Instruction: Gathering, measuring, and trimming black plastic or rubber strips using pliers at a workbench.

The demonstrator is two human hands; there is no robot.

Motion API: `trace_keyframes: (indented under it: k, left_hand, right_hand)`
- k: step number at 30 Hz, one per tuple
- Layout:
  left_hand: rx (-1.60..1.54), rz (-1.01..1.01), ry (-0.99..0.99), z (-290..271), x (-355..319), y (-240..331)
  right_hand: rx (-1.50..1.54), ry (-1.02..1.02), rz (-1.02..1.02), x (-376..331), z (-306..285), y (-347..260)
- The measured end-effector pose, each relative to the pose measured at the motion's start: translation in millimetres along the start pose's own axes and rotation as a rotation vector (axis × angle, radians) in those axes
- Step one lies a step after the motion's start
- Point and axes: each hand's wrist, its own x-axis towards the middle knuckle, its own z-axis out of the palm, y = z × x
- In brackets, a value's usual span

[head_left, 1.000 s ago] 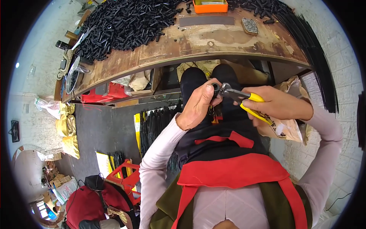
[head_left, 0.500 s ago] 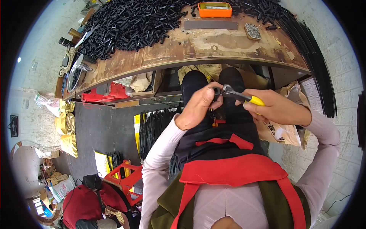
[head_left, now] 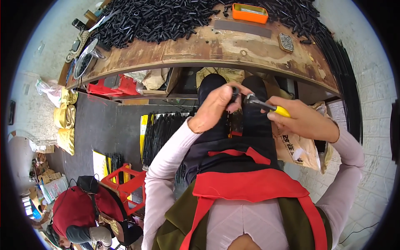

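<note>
My left hand [head_left: 216, 106] pinches a short black tube piece [head_left: 234, 92] above my lap. My right hand [head_left: 302, 121] grips yellow-handled pliers [head_left: 266, 105], whose metal jaws point left and sit just beside the black piece. Both hands hover in front of the worn wooden workbench [head_left: 200, 52], over my black trousers and red apron [head_left: 250, 185].
A big heap of short black tubes [head_left: 154, 18] covers the bench, with an orange tray [head_left: 250, 12] and a small mesh pad [head_left: 286, 41]. Long black rods [head_left: 346, 83] hang off the right end. Another person in red [head_left: 75, 212] crouches at lower left near a red stool [head_left: 125, 185].
Both hands have shifted slightly right and down, and the plier jaws have drawn closer to the black piece in my left fingers.
</note>
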Motion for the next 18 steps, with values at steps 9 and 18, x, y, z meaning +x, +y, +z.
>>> trace_keyframes:
  k: [9,18]
  left_hand:
    - [0.067,0.069,0.081,-1.8,7.7,6.6]
    - [0.408,0.402,0.891,-223.6,-107.2,300.1]
  right_hand:
    - [-0.001,0.191,-0.129,22.6,14.1,19.2]
    - [-0.631,0.748,0.249,19.8,-118.2,249.6]
